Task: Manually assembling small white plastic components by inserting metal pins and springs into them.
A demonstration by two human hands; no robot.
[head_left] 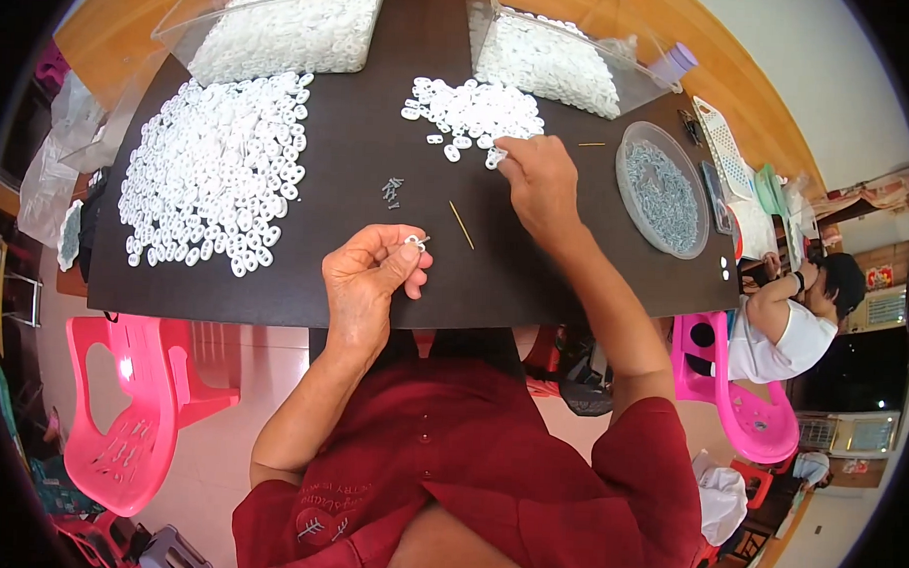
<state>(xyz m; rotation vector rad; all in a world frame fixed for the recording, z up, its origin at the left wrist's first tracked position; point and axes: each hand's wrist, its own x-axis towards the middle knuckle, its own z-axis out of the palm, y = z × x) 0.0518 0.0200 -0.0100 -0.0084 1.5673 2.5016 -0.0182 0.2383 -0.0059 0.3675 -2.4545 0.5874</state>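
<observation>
My left hand (367,271) is closed near the table's front edge. Its thumb and fingers pinch a small white plastic piece (412,240), with what looks like a screw sticking out of it. My right hand (540,182) reaches to the small pile of white two-holed oval pieces (481,109). Thumb and fingertips there are closed on one white piece (495,158) at the pile's near edge. Between the hands lies a thin yellowish stick (462,225). A few grey screws (391,192) lie beyond my left hand.
A large heap of white pieces (213,165) covers the table's left side. Two clear bins (371,26) (642,85) of such pieces stand at the back. A round tub (623,185) of screws is at right. A person (773,330) sits beyond, by a pink chair (716,393).
</observation>
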